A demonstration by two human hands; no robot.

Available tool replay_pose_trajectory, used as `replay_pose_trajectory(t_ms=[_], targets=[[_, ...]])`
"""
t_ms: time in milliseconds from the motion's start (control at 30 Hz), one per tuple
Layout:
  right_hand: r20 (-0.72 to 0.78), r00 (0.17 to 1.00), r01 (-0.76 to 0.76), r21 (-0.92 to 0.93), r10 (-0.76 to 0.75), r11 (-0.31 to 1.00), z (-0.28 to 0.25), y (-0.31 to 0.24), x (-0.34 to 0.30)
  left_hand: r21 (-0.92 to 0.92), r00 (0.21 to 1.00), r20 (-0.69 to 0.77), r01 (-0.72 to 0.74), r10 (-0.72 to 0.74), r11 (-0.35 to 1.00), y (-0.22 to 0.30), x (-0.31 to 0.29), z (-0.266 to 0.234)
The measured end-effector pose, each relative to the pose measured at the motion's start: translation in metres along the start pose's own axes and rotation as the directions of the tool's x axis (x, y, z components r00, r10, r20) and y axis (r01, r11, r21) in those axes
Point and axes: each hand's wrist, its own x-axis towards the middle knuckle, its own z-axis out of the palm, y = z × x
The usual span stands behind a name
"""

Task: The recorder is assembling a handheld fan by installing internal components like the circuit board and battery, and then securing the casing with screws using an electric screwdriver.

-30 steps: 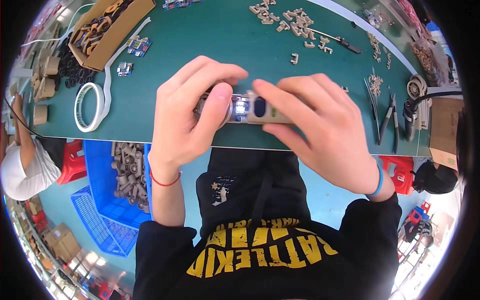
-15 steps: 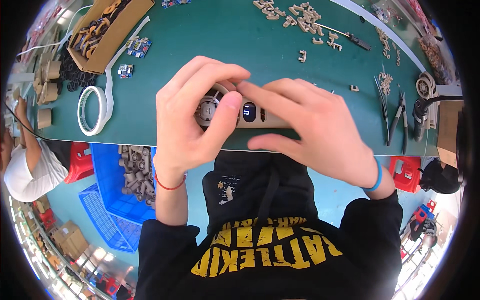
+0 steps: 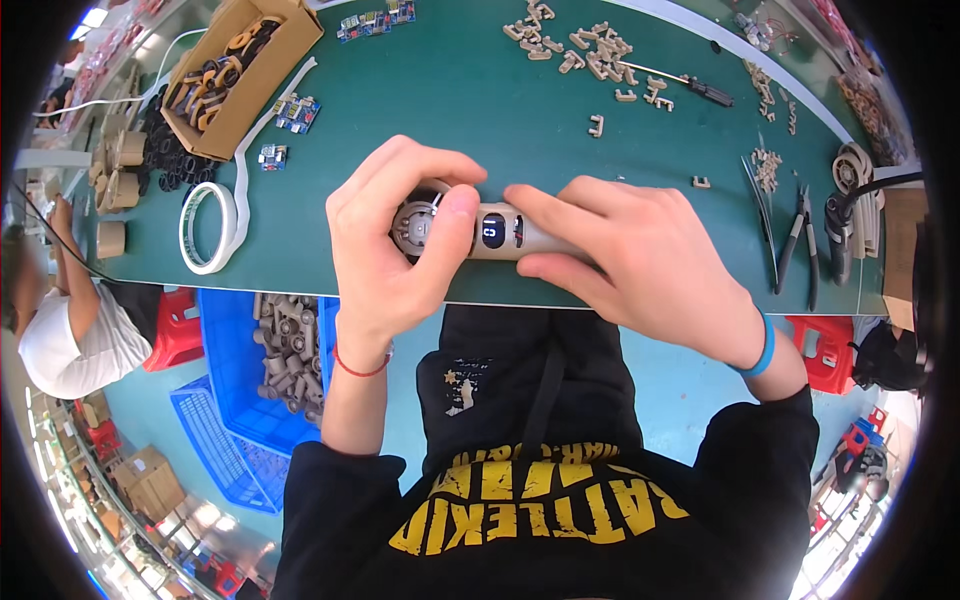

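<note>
A beige handheld fan (image 3: 549,241) lies sideways over the near edge of the green table, with a small lit display on its body. My left hand (image 3: 385,235) curls around its round fan end, thumb across the near side and fingers over the far side. Inside that end, a round grey part shows between thumb and fingers. My right hand (image 3: 640,245) is closed on the handle end, thumb below and fingers along the top; the end of the handle is hidden under the palm.
Left on the table are a tape roll (image 3: 207,228), small blue circuit boards (image 3: 297,113) and a cardboard box (image 3: 213,142) of rings. Right are beige clips (image 3: 600,55), a screwdriver (image 3: 708,92) and pliers (image 3: 793,240). A blue crate (image 3: 228,375) of grey fan bodies stands below; a person (image 3: 80,320) sits left.
My right hand has closed onto the handle, its thumb now against the near side. Its index finger has drawn back from the left fingertips. The display's lit figure has changed.
</note>
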Motion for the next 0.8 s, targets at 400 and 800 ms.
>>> replay_pose_trajectory(t_ms=[400, 800], targets=[[-0.099, 0.982, -0.096, 0.47, 0.161, 0.877, 0.001, -0.026, -0.028, -0.109, 0.966, -0.247, -0.105, 0.075, 0.988, 0.019, -0.037, 0.008], [-0.163, 0.978, -0.032, 0.511, 0.134, 0.859, 0.013, -0.034, -0.057, -0.017, 0.949, -0.108, -0.299, 0.296, 0.954, 0.041, -0.032, 0.003]])
